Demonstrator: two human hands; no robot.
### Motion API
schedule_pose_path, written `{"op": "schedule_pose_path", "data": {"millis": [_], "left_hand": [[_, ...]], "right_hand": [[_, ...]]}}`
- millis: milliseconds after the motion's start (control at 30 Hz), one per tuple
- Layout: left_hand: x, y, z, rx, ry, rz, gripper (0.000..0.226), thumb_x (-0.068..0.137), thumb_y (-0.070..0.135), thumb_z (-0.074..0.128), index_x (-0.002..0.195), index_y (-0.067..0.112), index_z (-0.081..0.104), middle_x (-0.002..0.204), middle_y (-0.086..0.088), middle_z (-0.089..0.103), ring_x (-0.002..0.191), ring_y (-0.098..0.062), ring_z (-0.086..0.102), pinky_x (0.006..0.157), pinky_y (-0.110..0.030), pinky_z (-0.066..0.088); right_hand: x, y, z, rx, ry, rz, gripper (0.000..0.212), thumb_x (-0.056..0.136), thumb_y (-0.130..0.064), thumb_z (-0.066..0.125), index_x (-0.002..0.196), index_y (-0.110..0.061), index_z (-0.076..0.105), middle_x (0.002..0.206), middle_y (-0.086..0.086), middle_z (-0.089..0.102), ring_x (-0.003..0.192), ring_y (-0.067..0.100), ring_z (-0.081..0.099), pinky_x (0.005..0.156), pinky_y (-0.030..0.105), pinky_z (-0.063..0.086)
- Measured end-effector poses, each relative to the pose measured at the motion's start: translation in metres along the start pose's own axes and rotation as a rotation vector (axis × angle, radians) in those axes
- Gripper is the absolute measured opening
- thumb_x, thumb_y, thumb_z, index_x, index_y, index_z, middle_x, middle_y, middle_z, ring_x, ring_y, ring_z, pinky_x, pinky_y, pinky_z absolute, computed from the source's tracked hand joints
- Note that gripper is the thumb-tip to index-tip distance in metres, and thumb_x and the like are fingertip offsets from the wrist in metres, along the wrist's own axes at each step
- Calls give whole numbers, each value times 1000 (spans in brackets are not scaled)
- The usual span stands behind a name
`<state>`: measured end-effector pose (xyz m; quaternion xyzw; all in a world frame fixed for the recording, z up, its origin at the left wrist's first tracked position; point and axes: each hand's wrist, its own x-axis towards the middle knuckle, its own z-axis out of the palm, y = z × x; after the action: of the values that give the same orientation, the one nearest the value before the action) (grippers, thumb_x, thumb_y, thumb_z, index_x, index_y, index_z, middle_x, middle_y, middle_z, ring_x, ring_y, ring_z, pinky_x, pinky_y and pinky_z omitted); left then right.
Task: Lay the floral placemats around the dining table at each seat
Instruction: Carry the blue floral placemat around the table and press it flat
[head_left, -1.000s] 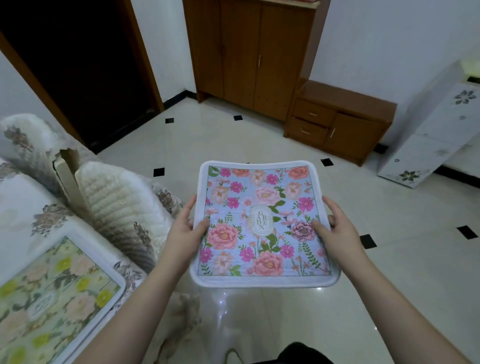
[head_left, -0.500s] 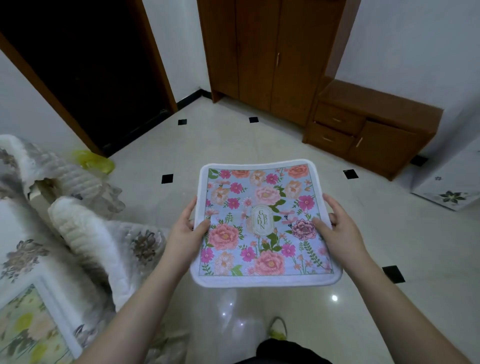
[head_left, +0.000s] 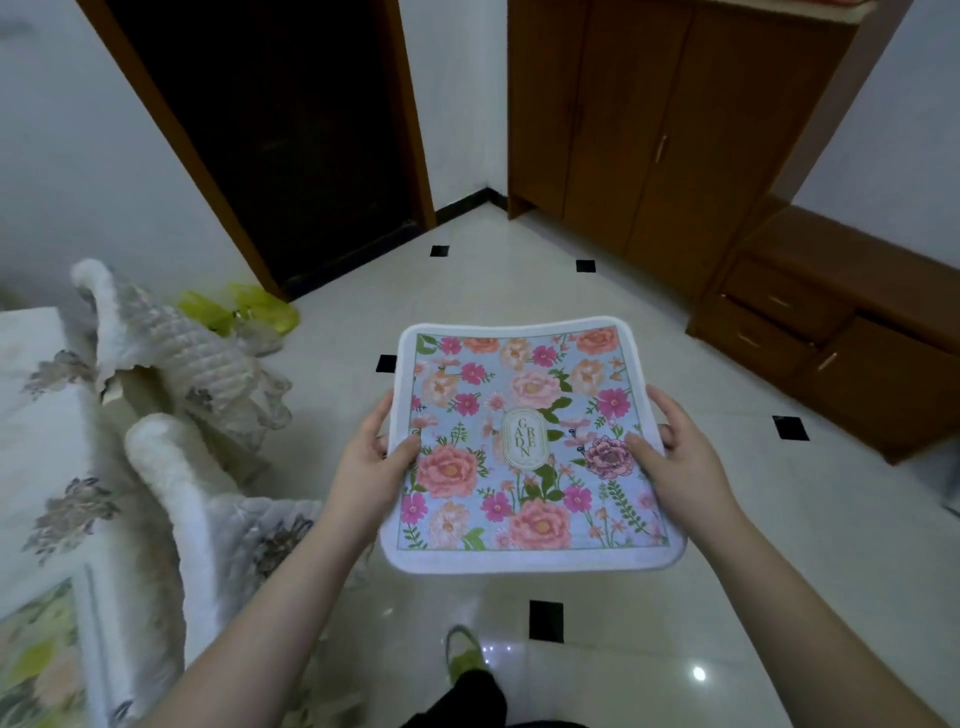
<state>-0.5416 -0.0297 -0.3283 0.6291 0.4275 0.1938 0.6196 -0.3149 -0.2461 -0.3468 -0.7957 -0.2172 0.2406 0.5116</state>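
While each hand (head_left: 371, 457) (head_left: 675, 457) grips the placemat (head_left: 530, 447), covered chairs (head_left: 171, 467), apparently, crowd the left.

A tall wooden wardrobe (head_left: 670, 130) stands in the corner. Right of it sits a low drawer cabinet (head_left: 841, 322); left, a dark doorway (head_left: 270, 130) and yellow bag (head_left: 239, 312).

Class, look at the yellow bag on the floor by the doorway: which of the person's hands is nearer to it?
Left. The left hand grips the placemat edge facing the yellow bag; the right hand grips the opposite edge.
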Motion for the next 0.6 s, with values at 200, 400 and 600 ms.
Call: {"op": "schedule_pose_path", "data": {"millis": [200,400,600], "left_hand": [[57,5,-32,-79,92,-3,59,96,11,59,143,42,40,94,2,78,78,-27,76,62,-40,62],[119,18,-74,-120,126,6,57,97,12,59,134,50,39,94,-2,78,75,-27,76,60,-38,62],[177,22,-127,-109,197,4,62,97,14,58,147,43,35,103,-2,76,81,-26,76,72,-50,61]], "right_hand": [[73,-33,46,-47,-88,-40,58,96,-20,60,145,-37,36,102,-7,73,74,7,73,58,18,56],[140,-77,99,-81,-138,-35,57,96,-18,60,144,-36,37,102,-5,73,72,8,73,53,17,54],[200,-119,159,-138,-194,-73,58,95,-21,61,145,-39,35,100,-8,73,73,10,74,67,35,61]]}}
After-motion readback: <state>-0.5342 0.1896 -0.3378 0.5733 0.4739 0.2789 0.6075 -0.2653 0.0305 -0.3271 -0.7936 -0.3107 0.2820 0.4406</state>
